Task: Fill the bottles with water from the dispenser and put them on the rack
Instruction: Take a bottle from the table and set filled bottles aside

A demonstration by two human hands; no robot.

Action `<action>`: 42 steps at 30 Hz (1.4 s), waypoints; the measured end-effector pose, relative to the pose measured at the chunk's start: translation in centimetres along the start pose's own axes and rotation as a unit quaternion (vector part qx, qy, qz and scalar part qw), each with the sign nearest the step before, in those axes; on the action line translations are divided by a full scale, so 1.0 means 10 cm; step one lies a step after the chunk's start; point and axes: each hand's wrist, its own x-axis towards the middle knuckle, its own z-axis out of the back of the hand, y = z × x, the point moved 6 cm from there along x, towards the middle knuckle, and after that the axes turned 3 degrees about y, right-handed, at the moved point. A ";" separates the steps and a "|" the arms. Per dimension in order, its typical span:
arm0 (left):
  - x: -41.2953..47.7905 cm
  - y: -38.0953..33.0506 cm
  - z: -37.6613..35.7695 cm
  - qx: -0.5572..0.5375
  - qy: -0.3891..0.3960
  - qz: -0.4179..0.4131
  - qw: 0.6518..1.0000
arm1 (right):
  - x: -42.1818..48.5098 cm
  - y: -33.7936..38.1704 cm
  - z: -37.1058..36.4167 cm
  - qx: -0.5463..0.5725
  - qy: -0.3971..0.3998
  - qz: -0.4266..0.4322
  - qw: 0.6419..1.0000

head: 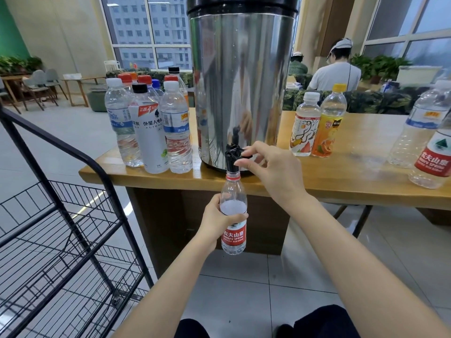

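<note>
- Steel dispenser [241, 81], tall and shiny with a black lid, stands at the near edge of the wooden table [341, 176]; its black tap [233, 157] juts out at the bottom front.
- Directly under the tap, off the table edge, an uncapped clear bottle [233, 215] with a red label is held upright, its mouth right at the spout. A pale band of water shows above the label.
- The left hand [214, 223] grips that bottle round its middle, thumb curled across the front.
- The right hand [271, 172] reaches in from the dispenser's right, its fingers [253, 150] curled and pinching the tap handle.
- Left of the dispenser a tight cluster of capped bottles [148, 128] crowds the table corner.
- Right of the dispenser stand a white-capped bottle [305, 125] and an orange juice bottle [329, 123], touching; further right, two larger clear bottles [419, 128], well apart from the tap.
- Below and left of the dispenser, on the floor, a black wire rack [61, 228] stands near the left arm.
- Behind the dispenser, to its right, a person in a white shirt [336, 71] sits facing away.
</note>
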 end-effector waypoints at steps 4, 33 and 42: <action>0.00 0.00 0.00 0.002 -0.002 0.001 1.000 | -0.01 0.01 0.01 0.008 -0.002 -0.002 1.000; 0.00 -0.02 0.00 -0.003 -0.009 -0.007 1.000 | -0.02 -0.01 -0.01 0.010 -0.017 -0.004 1.000; 0.01 -0.01 0.00 -0.006 -0.010 -0.005 1.000 | -0.03 -0.02 -0.01 0.009 -0.020 0.000 1.000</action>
